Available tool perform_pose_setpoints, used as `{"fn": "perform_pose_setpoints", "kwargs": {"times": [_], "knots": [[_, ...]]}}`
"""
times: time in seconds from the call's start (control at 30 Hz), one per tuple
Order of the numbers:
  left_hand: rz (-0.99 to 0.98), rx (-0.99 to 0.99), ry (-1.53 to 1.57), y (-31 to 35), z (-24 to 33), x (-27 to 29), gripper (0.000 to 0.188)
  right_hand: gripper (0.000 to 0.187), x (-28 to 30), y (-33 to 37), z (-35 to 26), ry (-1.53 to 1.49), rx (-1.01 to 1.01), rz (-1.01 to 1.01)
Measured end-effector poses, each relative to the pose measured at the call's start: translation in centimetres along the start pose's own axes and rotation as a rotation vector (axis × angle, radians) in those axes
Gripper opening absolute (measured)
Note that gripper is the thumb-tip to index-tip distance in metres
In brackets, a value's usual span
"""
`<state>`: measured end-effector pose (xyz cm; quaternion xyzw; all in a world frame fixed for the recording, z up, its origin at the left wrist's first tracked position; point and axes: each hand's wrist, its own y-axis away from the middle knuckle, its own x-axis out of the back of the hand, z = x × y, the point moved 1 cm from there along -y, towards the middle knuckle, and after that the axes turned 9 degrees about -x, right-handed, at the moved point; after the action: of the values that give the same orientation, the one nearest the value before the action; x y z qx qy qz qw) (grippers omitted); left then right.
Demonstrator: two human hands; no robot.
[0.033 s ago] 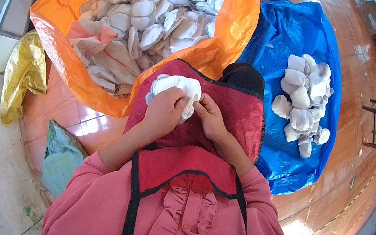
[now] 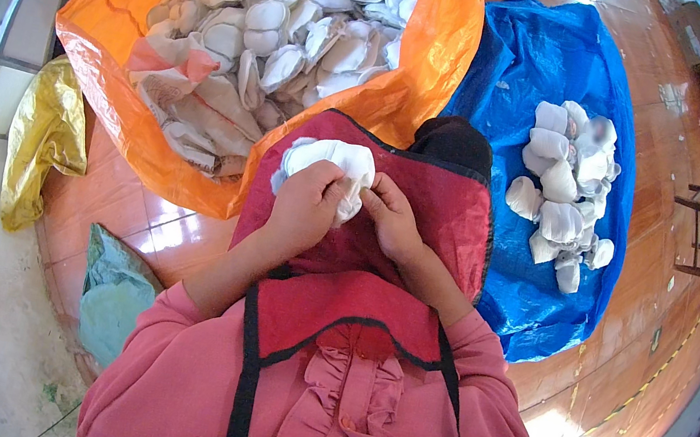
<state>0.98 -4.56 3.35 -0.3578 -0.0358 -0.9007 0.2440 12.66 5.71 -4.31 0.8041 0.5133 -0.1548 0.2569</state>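
White cloth piece (image 2: pixel 335 154) was held over red apron (image 2: pixel 439 220), near the apron's far-left corner | its near side was gripped by left hand (image 2: pixel 306 203) | its right edge was pinched by right hand (image 2: pixel 394 215) | firm left hold, light right tension were judged best

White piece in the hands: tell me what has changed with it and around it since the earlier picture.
Nothing has visibly moved, and nothing was taken hold of or let go. The left hand and right hand still hold the white piece over the red apron; the orange bag and blue sheet stay as they were.
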Motion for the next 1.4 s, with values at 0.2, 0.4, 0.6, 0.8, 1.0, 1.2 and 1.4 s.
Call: {"fn": "perform_pose_setpoints", "kwargs": {"times": [0.2,0.4,0.6,0.8,1.0,1.2,1.4], "knots": [[0.035,0.345,0.683,1.0,-2.0,-1.6,0.012,0.010,0.5,-0.7,0.5,0.208,-0.023,0.107],[0.038,0.350,0.856,1.2,-2.5,-2.3,0.013,0.008,0.8,-0.7,0.9,0.110,0.029,0.229],[0.105,0.227,0.464,1.0,-2.4,-2.8,0.012,0.010,0.3,-0.1,-1.0,0.469,0.214,0.295],[0.094,-0.095,0.099,1.2,-3.4,-2.9,0.007,0.021,0.8,0.0,-0.5,0.521,0.026,0.239],[-0.006,-0.076,0.190,1.7,-4.7,-2.6,0.009,0.025,0.7,-0.5,0.2,0.411,-0.222,0.114],[-0.012,0.121,0.381,1.4,-6.6,-2.8,0.014,0.019,0.8,-0.8,1.9,0.202,-0.314,0.069],[-0.007,0.183,0.461,-0.1,-7.2,-2.9,0.039,0.015,0.2,-0.6,1.1,0.186,-0.317,0.102]]}}
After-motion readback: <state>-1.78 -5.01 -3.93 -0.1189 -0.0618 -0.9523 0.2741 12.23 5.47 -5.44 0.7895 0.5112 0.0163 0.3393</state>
